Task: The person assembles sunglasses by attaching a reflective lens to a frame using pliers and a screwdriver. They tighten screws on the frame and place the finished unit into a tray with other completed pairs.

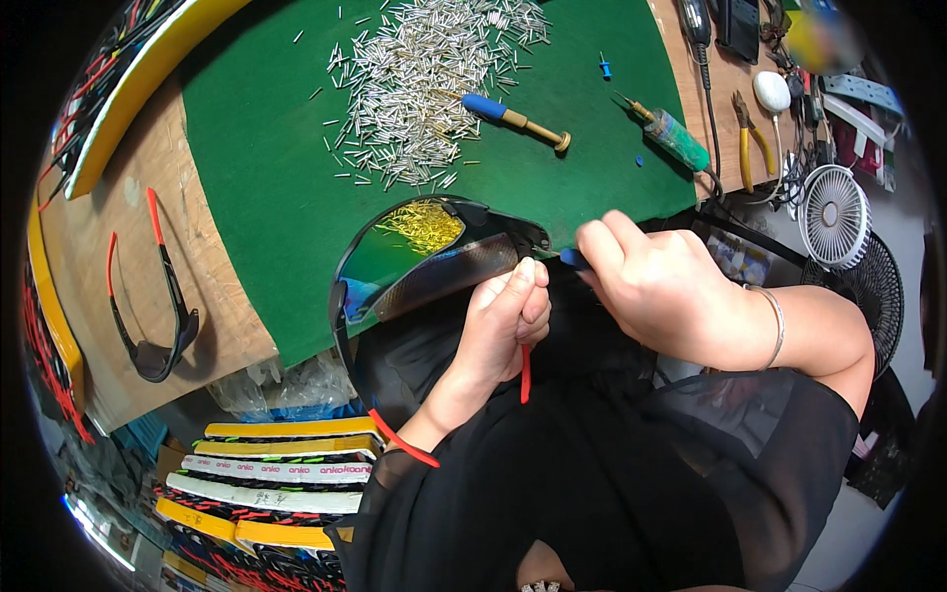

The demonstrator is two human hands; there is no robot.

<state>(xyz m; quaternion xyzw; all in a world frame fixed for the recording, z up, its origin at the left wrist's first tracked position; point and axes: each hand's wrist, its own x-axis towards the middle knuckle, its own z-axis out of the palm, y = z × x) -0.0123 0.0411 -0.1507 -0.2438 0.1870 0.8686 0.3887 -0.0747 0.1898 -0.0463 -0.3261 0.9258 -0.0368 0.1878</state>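
A pair of black wraparound sunglasses (464, 266) with dark reflective lenses and red temple tips is held up near the mat's front edge. My left hand (501, 321) is closed on it, thumb and fingers pinching by the hinge on the right. My right hand (656, 281) is closed around a small screwdriver with a blue handle (572, 259). Its thin shaft points left at that hinge. Most of the handle is hidden by my fingers, and whether the tip sits in a screw is too small to tell.
Many small silver metal pins (424, 79) lie heaped on a green mat (256, 197). On them rests a blue-and-brass screwdriver (503, 113). At right are a green-handled soldering iron (676, 138), yellow pliers (755, 148) and a white fan (835, 215). More sunglasses (158, 360) lie left.
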